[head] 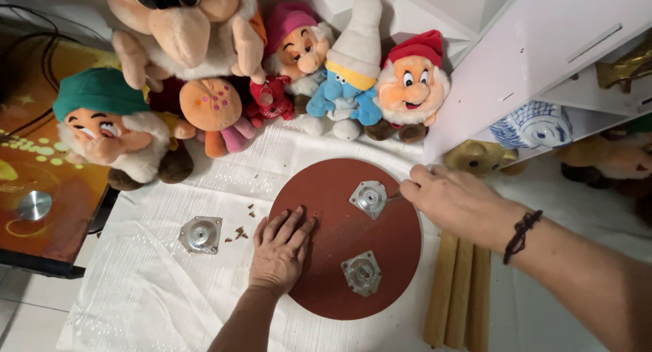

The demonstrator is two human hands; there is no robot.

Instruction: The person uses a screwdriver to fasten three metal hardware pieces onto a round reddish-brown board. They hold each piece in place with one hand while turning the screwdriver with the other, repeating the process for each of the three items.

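Observation:
A round reddish-brown wooden disc point(326, 189) lies flat on a white cloth point(149, 284). Two square metal mounting plates sit on the disc, one near its top point(369, 198) and one near its bottom point(361, 272). My left hand point(280, 250) presses flat on the disc's left part, fingers spread. My right hand point(448, 199) is at the disc's right edge, fingers closed on a thin tool whose tip reaches the upper plate; the tool is mostly hidden. A third metal plate point(201, 234) lies loose on the cloth to the left.
Several plush toys point(353, 67) line the back of the cloth. Three wooden legs point(458, 291) lie to the right of the disc. A white shelf unit point(536, 60) with a blue-white ceramic fish point(533, 126) stands at the right. An orange table point(41, 182) stands left. Wood crumbs point(240, 233) dot the cloth.

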